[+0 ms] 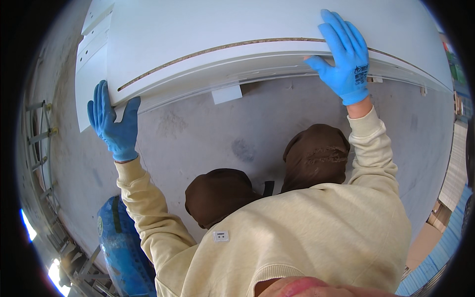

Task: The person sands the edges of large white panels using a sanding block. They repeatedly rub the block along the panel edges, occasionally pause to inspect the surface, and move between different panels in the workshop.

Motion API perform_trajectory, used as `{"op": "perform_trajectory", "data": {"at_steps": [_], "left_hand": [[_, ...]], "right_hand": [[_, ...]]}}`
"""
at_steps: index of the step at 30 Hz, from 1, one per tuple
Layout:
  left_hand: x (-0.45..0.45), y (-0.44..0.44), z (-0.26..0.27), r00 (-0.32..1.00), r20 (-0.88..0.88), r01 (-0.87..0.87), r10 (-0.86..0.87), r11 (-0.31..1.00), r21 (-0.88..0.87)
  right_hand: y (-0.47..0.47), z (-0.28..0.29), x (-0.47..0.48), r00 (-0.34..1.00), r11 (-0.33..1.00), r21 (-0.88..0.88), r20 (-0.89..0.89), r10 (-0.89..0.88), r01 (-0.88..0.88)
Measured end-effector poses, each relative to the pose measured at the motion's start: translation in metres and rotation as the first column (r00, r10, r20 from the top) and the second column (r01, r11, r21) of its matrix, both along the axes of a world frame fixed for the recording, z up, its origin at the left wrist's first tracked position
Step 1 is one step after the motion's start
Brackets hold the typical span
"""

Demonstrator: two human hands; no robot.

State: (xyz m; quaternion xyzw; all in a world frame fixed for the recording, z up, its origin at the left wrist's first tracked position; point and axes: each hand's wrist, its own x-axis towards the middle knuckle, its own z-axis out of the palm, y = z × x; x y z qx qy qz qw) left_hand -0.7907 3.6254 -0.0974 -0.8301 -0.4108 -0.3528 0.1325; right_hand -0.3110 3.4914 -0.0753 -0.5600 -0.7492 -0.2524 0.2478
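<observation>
A large white laminated board lies flat before me. A groove with a bare particleboard interior runs along its near side. My left hand, in a blue work glove, is at the board's near left corner, its fingers along the end and its thumb along the front edge. My right hand, also gloved in blue, rests across the groove and near edge with its fingers spread on the top. Its thumb hangs over the edge, and its bare tip shows. Beyond my left hand, a white panel with drilled holes sits at the board's end.
A small white block is on the concrete floor under the front edge. My knees in brown trousers are close to the board. A blue plastic-wrapped bundle stands by my left elbow. A metal frame is at far left, cardboard at right.
</observation>
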Motion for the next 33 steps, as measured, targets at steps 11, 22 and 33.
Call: {"op": "perform_trajectory", "data": {"at_steps": [11, 22, 33], "left_hand": [[0.003, -0.001, -0.001, 0.998, 0.064, -0.006, 0.008, 1.0, -0.025], [0.002, 0.002, -0.007, 0.995, 0.097, -0.011, 0.011, 1.0, 0.005], [0.004, 0.001, -0.009, 0.999, 0.043, 0.003, -0.004, 1.0, 0.016]], "right_hand": [[0.002, -0.003, 0.0, 1.0, 0.999, 0.023, -0.012, 0.026, -0.026], [0.002, -0.003, -0.003, 1.0, 0.999, 0.035, 0.003, 0.024, -0.024], [-0.001, -0.005, -0.004, 0.999, 1.0, 0.008, 0.044, -0.02, 0.02]]}}
